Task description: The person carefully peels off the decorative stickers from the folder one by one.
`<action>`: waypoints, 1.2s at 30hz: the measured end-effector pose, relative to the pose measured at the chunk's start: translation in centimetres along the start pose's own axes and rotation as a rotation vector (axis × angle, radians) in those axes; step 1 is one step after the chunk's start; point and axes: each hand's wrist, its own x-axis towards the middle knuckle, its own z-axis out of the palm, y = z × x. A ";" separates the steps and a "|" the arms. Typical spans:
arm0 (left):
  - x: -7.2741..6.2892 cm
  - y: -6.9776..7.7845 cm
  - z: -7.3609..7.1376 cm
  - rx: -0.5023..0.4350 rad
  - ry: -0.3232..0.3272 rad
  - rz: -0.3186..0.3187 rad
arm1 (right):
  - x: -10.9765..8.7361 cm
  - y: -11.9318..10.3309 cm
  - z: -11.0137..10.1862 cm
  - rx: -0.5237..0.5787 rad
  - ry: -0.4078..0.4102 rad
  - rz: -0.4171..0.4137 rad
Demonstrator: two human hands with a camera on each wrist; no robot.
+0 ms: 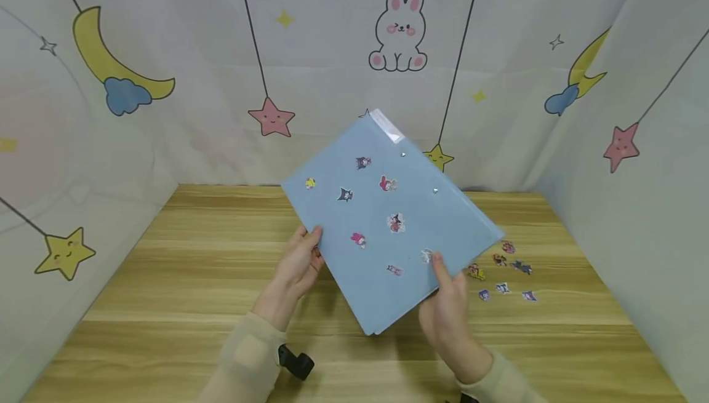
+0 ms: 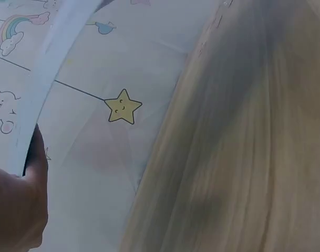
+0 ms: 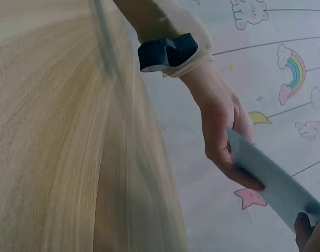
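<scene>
A light blue folder (image 1: 338,224) is held up off the table, tilted with one corner pointing down. Small cartoon character stickers are scattered over its face, and a clear strip (image 1: 386,126) runs near its top corner. My left hand (image 1: 293,264) grips the lower-left edge, thumb on the front and fingers behind. On the lower-right edge, my right hand (image 1: 447,314) pinches it, thumb lying by a pale sticker (image 1: 426,256). The right wrist view shows the folder (image 3: 278,178) nearly edge-on between both hands; the left wrist view shows a strip of it (image 2: 49,68).
Several loose cartoon stickers (image 1: 502,288) lie on the wooden table (image 1: 210,304), right of the folder. A white curtain (image 1: 199,34) printed with stars, moons and a rabbit stands behind and at both sides. A black wrist camera (image 1: 296,363) sits on the left sleeve.
</scene>
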 end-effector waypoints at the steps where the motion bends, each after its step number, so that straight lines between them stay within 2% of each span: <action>1: 0.0 0.0 0.0 0.025 0.023 0.023 | 0.2 0.0 -0.2 0.007 0.010 -0.004; 5: 0.2 0.3 -0.5 0.092 0.087 0.066 | 1.0 -0.5 -1.4 0.028 0.000 -0.017; 10: 0.3 1.0 -1.4 0.153 0.089 0.055 | 2.6 -2.1 -3.5 -0.029 -0.028 0.006; 15: 0.2 1.7 -2.1 0.215 0.082 0.021 | 4.2 -3.0 -5.3 -0.141 -0.054 0.088; 20: 0.2 2.0 -2.6 0.277 0.033 -0.004 | 5.3 -3.5 -6.4 -0.359 -0.080 0.197; 27: 0.4 1.8 -3.1 0.382 -0.038 -0.052 | 6.0 -3.3 -7.2 -0.697 -0.172 0.365; 31: 0.7 1.2 -3.5 0.431 -0.030 -0.092 | 6.3 -3.0 -7.6 -0.798 -0.207 0.425; 36: 1.3 0.6 -3.8 0.528 -0.022 -0.137 | 6.8 -2.8 -8.3 -0.911 -0.211 0.445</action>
